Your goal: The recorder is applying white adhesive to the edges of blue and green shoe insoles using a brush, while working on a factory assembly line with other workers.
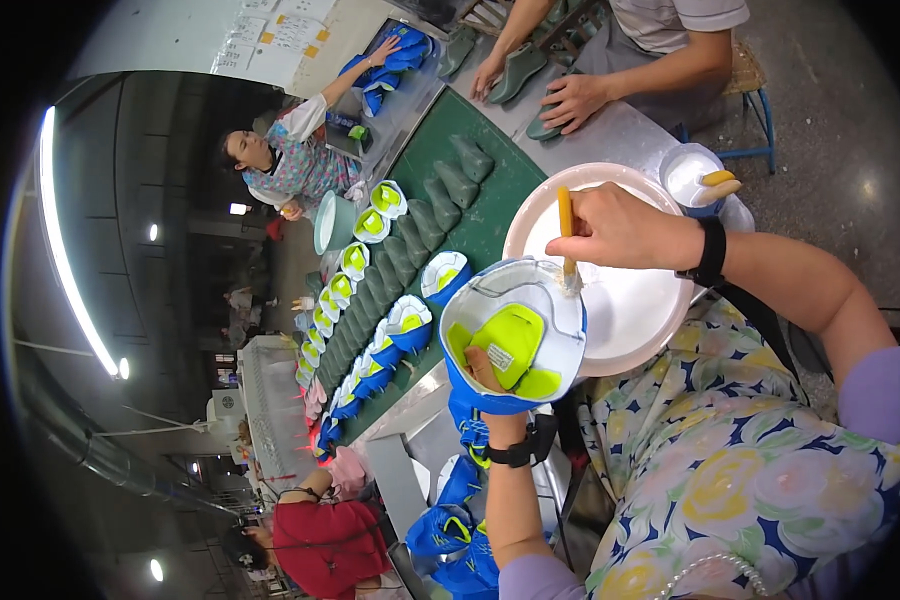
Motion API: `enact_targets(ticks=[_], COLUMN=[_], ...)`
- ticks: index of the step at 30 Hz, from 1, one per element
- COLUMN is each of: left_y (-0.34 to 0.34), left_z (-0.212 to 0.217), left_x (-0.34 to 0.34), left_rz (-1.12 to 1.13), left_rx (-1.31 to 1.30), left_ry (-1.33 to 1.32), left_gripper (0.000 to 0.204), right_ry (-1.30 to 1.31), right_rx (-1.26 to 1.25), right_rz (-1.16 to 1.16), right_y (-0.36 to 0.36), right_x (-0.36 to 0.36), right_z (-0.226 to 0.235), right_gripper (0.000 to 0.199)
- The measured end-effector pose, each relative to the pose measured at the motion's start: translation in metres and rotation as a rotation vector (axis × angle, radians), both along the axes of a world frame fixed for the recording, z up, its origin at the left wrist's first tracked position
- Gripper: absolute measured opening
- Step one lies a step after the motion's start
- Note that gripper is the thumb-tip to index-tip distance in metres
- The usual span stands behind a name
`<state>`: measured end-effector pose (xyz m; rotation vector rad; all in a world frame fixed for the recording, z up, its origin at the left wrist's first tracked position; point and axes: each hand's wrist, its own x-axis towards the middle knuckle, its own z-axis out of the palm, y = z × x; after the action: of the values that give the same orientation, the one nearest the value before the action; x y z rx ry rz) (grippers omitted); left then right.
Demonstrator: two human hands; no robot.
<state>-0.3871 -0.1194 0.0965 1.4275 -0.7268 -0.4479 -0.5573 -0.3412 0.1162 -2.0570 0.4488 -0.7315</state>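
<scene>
My left hand (482, 368) holds a blue shoe upper (558, 340) with its opened underside up, the thumb pressed on the inside. White lining and a bright yellow-green insert with a small label show within it. In my right hand (625, 228) is a brush (565, 215) with a yellow handle, gripped between thumb and fingers. The whitened bristles touch the upper's edge, or hover just over it; I cannot tell which. Partly beneath the upper and right hand stands a wide pale pink basin (595, 172) of white liquid.
Rows of dark green shoe lasts (410, 245) and blue-white uppers (407, 320) line a green belt (495, 205). Beside the basin stands a small pail (682, 172) with a brush. A co-worker's hands (570, 102) rest on lasts; another person reaches toward blue uppers (400, 58). More uppers (440, 530) lie near my left forearm.
</scene>
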Motion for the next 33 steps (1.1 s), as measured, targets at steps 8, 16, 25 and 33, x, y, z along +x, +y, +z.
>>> enact_targets(ticks=[8,16,25,33], left_y=[0.003,0.002,0.029,0.027], left_z=[-0.019,-0.021,-0.059,-0.065], left_x=[0.01,0.027,0.053,-0.007], left_rz=[0.341,0.188,-0.533,-0.584], left_rx=[0.153,-0.091,0.288,0.298], left_ry=[-0.898,-0.793,1.175,0.306], left_gripper=[0.051,0.052,0.028,0.027], right_ry=[-0.022,-0.016,-0.332,-0.511], right_rx=[0.316,0.387,0.025,-0.208], right_rz=[-0.082,0.027,0.17,0.387], right_y=[0.033,0.046,0.025,0.039], right_x=[0.008,-0.001,-0.013,0.023], right_z=[-0.019,-0.014,-0.011,-0.015], right_gripper=[0.04,0.043,0.019,0.02])
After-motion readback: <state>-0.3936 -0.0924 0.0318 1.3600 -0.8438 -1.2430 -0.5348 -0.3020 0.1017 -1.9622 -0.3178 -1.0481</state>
